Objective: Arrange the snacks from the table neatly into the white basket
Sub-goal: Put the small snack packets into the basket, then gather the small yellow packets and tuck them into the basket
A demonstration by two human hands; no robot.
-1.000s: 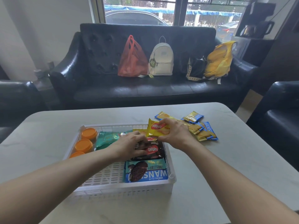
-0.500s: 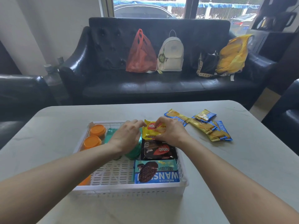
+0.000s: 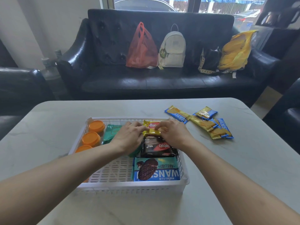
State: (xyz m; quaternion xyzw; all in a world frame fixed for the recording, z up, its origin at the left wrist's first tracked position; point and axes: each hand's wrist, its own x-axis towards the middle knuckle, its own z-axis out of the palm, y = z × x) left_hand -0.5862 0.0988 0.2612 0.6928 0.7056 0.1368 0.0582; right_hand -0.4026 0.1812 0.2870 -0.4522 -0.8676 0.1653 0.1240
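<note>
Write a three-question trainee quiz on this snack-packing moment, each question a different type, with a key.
1. True or false: the yellow pack is held by both the left hand and the right hand.
2. Which snacks lie outside the basket, on the table?
A. the orange-lidded cups
B. the blue-and-gold packs
C. the dark Nabati pack
3. Fill in: the pack nearest the camera in the basket is the blue ____ pack.

Key: 1 true; 2 B; 3 Wansili.
</note>
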